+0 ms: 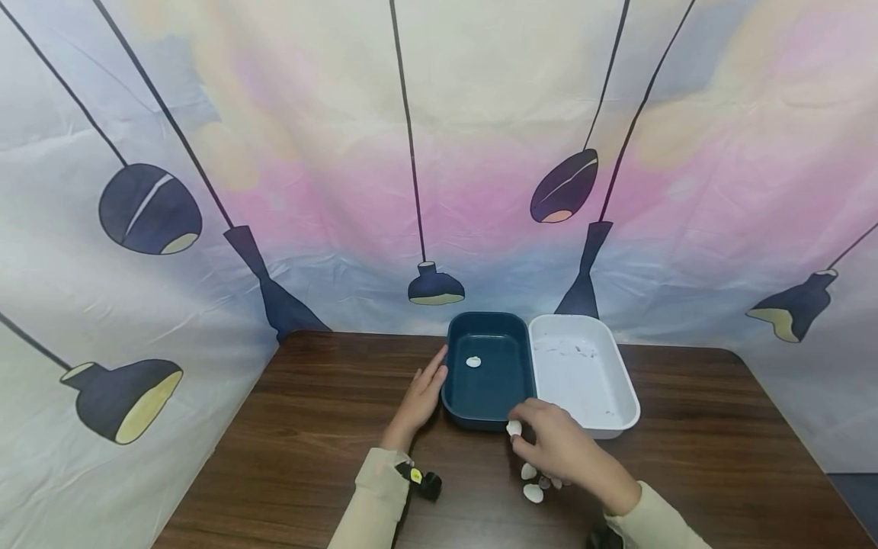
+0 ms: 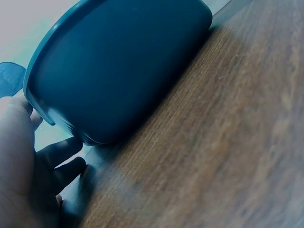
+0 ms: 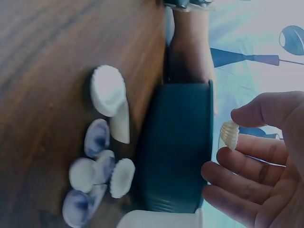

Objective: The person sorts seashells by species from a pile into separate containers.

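Note:
A ribbed white seashell [image 3: 229,134] is pinched between the thumb and fingers of my right hand [image 1: 559,442], just off the near edge of the dark teal tray [image 1: 488,412]. My left hand [image 1: 421,398] rests with extended fingers against that tray's left side, its fingertips at the rim in the left wrist view. Inside the teal tray lies one white shell [image 1: 473,362]. Below my right hand, several loose shells [image 1: 533,493] lie on the table; in the right wrist view some are white and ribbed, others purple and white [image 3: 97,137].
A white tray [image 1: 583,381] stands against the teal tray's right side, with small dark marks on its bottom. Both sit toward the back edge of the brown wooden table [image 1: 309,435]. Behind hangs a cloth backdrop [image 1: 309,152] printed with lamps.

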`<state>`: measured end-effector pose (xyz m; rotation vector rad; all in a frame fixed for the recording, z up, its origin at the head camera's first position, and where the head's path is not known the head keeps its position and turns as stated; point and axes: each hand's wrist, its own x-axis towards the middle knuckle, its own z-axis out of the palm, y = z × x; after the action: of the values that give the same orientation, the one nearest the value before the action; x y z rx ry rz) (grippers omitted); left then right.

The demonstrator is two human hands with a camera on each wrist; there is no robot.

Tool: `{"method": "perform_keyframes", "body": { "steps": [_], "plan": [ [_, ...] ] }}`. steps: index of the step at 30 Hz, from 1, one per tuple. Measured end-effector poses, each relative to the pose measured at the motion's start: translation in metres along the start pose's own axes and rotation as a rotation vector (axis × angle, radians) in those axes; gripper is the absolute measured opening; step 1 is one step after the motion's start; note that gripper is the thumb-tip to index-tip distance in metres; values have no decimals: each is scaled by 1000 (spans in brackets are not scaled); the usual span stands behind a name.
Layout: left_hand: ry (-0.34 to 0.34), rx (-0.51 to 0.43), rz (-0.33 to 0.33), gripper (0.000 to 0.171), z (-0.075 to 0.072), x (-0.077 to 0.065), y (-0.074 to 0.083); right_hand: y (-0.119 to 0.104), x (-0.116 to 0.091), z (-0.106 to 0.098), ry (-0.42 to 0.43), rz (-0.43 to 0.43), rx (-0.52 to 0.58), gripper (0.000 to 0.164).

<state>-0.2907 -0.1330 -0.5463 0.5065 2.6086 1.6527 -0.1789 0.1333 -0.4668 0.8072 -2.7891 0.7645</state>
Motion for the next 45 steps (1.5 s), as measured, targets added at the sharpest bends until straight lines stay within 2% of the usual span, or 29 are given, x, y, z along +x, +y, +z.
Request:
{"method": "perform_keyframes", "body": {
  "steps": [12, 20, 37, 45],
  "plan": [
    [-2, -6, 5, 56, 0, 1, 0, 2, 15, -8, 21, 36, -46, 17],
    [-6, -13, 2, 55, 0, 0, 0, 6, 28, -8, 30, 32, -32, 13],
    [-11, -17, 1, 56, -1, 0, 1, 14, 54, -2, 31, 44, 11, 19],
    [-12, -13, 0, 57, -1, 1, -1, 24, 66, 9, 9, 89, 33, 20]
  ]
}}
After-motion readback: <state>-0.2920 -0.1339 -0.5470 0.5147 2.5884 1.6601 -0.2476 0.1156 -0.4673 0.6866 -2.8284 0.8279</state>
